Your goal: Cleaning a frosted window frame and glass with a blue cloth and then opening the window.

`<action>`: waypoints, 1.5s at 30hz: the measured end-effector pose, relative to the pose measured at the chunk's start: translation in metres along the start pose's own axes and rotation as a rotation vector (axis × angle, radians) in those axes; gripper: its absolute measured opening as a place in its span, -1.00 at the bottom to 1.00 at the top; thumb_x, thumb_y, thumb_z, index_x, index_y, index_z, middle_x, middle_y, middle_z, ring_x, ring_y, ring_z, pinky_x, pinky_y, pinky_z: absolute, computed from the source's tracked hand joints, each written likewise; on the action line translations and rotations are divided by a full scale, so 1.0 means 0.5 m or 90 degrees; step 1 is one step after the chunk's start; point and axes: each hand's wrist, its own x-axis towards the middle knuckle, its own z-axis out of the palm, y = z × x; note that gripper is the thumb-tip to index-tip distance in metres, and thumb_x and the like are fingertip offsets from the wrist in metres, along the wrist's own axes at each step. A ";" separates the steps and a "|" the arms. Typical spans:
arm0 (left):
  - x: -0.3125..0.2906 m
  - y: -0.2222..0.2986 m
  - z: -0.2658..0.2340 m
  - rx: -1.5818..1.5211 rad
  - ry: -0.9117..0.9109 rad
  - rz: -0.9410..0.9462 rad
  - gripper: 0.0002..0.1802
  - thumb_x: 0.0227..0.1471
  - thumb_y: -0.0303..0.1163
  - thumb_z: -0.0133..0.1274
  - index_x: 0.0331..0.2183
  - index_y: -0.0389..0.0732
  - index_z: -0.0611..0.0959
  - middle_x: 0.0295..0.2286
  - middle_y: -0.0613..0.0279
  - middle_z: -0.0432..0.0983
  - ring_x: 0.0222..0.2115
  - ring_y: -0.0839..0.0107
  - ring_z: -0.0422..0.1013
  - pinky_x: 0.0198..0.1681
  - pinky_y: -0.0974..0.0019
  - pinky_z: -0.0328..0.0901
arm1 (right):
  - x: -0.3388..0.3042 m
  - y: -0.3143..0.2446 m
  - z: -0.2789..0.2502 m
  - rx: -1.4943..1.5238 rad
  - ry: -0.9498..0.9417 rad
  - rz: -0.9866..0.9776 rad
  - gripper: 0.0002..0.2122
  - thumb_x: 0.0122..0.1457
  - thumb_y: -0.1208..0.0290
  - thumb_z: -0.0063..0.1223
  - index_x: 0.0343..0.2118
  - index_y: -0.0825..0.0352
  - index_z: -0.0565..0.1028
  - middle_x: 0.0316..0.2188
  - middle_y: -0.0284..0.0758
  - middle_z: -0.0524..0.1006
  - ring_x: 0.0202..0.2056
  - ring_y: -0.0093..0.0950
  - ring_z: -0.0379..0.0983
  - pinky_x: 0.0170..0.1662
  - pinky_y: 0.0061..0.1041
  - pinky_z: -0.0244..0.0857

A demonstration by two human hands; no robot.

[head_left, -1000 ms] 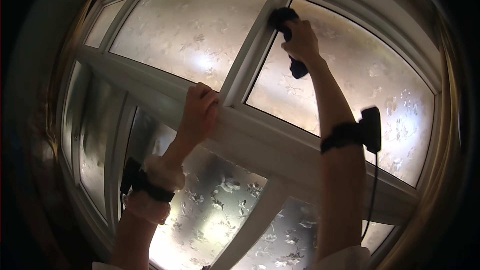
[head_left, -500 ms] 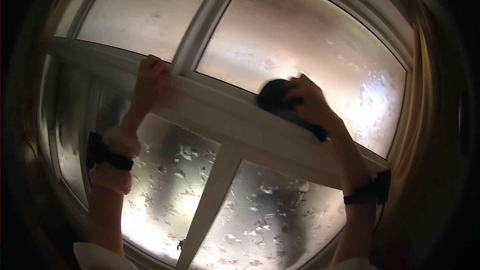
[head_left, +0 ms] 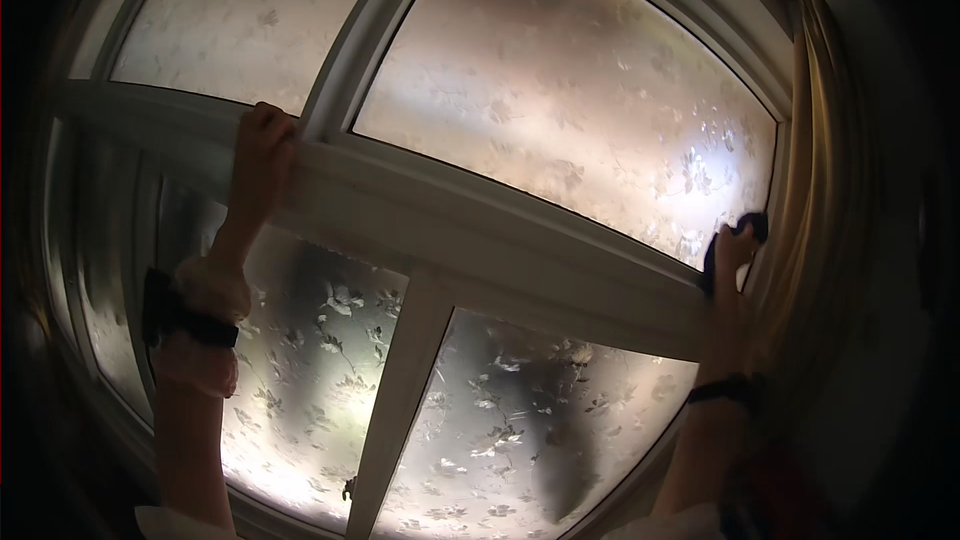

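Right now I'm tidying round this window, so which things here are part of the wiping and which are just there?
In use:
dark cloth in the right hand
white crossbar, gripped by the left hand

Just there:
curtain
frosted flowered panes
wristbands

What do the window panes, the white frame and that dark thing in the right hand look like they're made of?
Panes: apparently frosted glass with a flower pattern, glowing with diffused light. Frame: smooth white, painted wood or plastic; the look leaves it open. Dark thing in the right hand: soft and bunched, probably cloth, but too dim to be sure.
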 end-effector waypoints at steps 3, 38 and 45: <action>-0.004 -0.001 -0.010 0.039 -0.007 0.011 -0.89 -0.16 -0.48 -0.09 -0.48 -0.30 0.44 -0.38 0.07 0.28 -0.27 0.10 0.22 -0.18 0.11 0.15 | -0.103 -0.281 -0.070 0.403 0.129 -0.339 -0.57 -0.29 0.59 0.04 -0.20 0.40 0.47 -0.25 -0.06 0.46 -0.27 -0.06 0.38 -0.19 -0.31 0.29; 0.007 0.020 0.014 0.090 0.037 -0.148 -0.67 -0.23 -0.36 0.19 -0.70 -0.30 0.37 -0.57 0.15 0.27 -0.44 0.18 0.25 -0.39 0.16 0.17 | -0.153 -0.786 -0.149 0.509 -0.036 -0.428 -0.72 -0.30 0.39 0.07 -0.42 0.36 0.53 -0.47 -0.14 0.49 -0.20 -0.21 0.32 -0.14 -0.25 0.21; 0.029 0.002 0.022 0.073 0.015 -0.080 -0.62 -0.21 -0.34 0.20 -0.69 -0.32 0.34 -0.58 0.11 0.25 -0.50 0.16 0.24 -0.43 0.20 0.14 | -0.369 -0.921 -0.333 0.550 -0.116 -0.736 -0.61 -0.21 0.38 0.10 -0.18 0.10 0.55 -0.09 -0.21 0.41 -0.04 -0.20 0.27 0.00 -0.25 0.26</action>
